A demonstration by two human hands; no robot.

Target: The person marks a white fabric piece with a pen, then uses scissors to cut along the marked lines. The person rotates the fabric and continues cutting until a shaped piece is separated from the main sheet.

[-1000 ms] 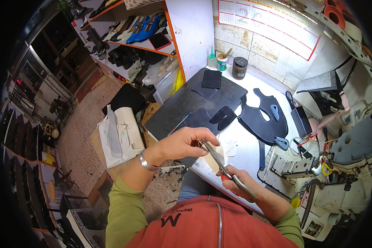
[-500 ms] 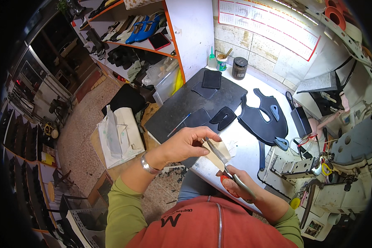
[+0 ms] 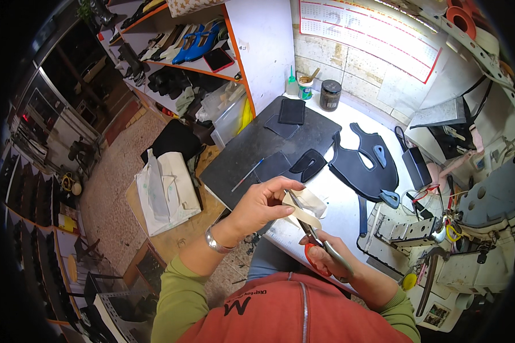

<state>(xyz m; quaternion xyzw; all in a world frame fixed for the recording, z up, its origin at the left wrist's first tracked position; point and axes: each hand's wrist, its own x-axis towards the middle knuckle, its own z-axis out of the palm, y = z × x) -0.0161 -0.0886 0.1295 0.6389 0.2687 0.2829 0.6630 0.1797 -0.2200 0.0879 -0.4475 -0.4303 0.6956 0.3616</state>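
Observation:
My left hand (image 3: 264, 201) pinches a thin beige strip (image 3: 308, 217) between thumb and fingers, over the near edge of the white table. My right hand (image 3: 336, 262) is closed round the handles of a pair of scissors (image 3: 310, 233), one of them red. The blades point up and left towards my left fingers, against the beige strip; I cannot tell exactly where they meet it. Just behind lies a cream piece (image 3: 313, 201), partly hidden by the strip and the blades. A black piece with a looped slot (image 3: 308, 164) lies beyond my left hand.
A black mat (image 3: 229, 166) bears dark fabric pieces and a pen (image 3: 247, 175). To its right lies a black cut-out panel (image 3: 365, 163). Jars (image 3: 330, 95) stand at the back. A machine (image 3: 486, 228) borders the right side; a white bag (image 3: 169, 194) lies left.
The beige strip has turned and now curves to the right beside the blades. My left hand has shifted slightly, and the scissor handles look further apart.

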